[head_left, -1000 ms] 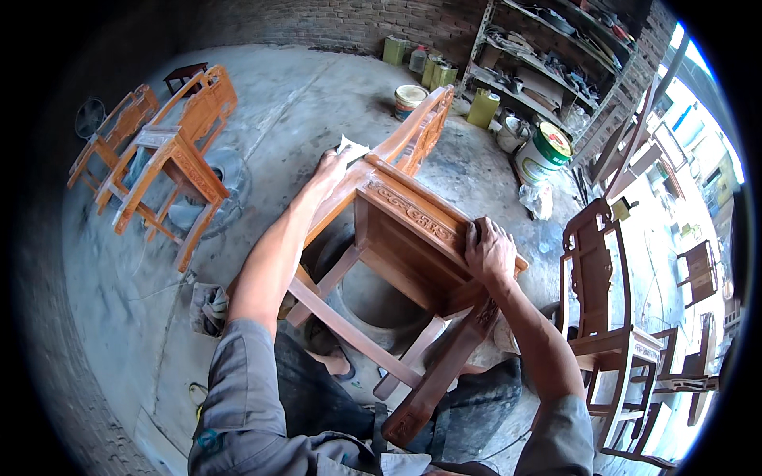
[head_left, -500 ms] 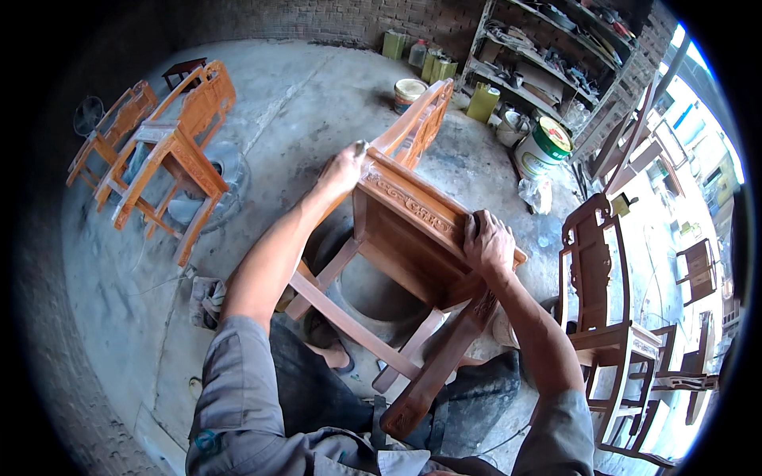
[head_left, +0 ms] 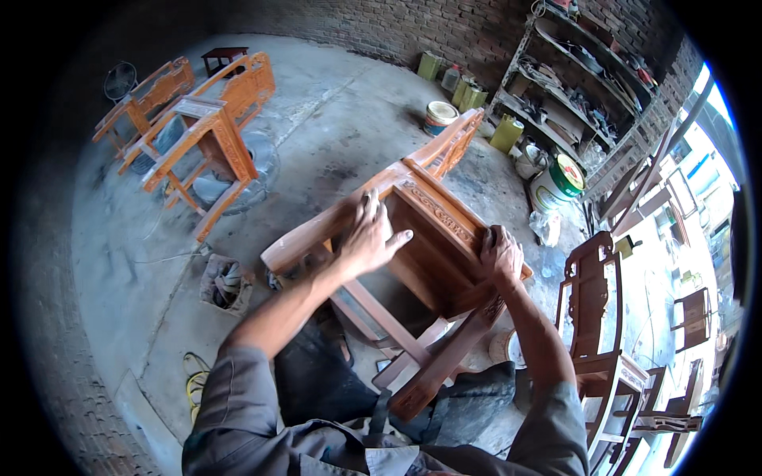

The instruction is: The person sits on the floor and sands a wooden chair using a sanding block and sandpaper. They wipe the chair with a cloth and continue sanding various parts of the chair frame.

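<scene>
A carved reddish-brown wooden chair [head_left: 435,208] is tipped over in front of me, with its underside and legs toward me. My left hand [head_left: 368,238] is at the frame's left side, beside a pale broad leg [head_left: 305,234]. Its fingers are stretched out and the thumb stands apart. Whether a small thing lies under its fingertips, I cannot tell. My right hand [head_left: 502,255] is closed over the right end of the seat edge, near the carved front rail. The carved openwork backrest [head_left: 456,151] points away from me. My forearms hide some of the lower frame.
Orange-brown chairs [head_left: 230,151] stand at the left, and darker chairs [head_left: 595,309] at the right. A basket of rags [head_left: 226,284] sits left of me. Buckets [head_left: 556,182], tins [head_left: 506,133] and a loaded shelf rack [head_left: 563,87] are at the back right.
My left hand has left the seat's far left corner and moved nearer, its fingers opening. The chair has turned somewhat, bringing a broad leg out to the left. My right hand keeps its grip.
</scene>
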Tool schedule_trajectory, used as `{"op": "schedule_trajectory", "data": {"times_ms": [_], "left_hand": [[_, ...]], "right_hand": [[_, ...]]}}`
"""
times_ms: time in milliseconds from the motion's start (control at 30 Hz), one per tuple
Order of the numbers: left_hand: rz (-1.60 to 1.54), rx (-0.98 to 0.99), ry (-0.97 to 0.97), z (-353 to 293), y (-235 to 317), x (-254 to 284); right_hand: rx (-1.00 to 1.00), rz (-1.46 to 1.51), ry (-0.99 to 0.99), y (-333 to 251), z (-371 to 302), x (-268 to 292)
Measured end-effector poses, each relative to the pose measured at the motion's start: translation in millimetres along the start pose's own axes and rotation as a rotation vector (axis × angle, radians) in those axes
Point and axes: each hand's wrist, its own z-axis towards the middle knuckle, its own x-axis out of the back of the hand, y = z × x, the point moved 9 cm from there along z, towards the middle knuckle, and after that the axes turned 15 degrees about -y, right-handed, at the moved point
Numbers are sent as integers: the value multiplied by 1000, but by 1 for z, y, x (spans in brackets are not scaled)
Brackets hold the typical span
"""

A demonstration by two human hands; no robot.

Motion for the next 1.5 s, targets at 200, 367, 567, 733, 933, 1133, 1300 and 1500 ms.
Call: {"op": "schedule_trajectory", "data": {"times_ms": [200,367,567,733,933,1133,1300,1500], "left_hand": [[-688,0,200,-94,-4,51],[-1142,160,361,-118,-26,30],[-1484,287,301,-135,-52,7],[-1360,317,8,-138,-62,32],[-841,320,-153,-98,-87,42],[-75,311,14,-72,-147,76],[-110,504,-136,-87,-174,61],[-96,573,-227,-82,-170,49]], "right_hand": [[476,284,106,-117,-46,30],[415,1121,-634,-230,-89,-23],[282,1725,-1022,-260,-94,-69],[665,1043,-828,-280,-94,-28],[983,430,-380,-295,-108,-13],[845,97,23,-188,16,-15],[803,-138,-108,-190,62,-31],[660,-201,-114,-181,128,-82]]}}
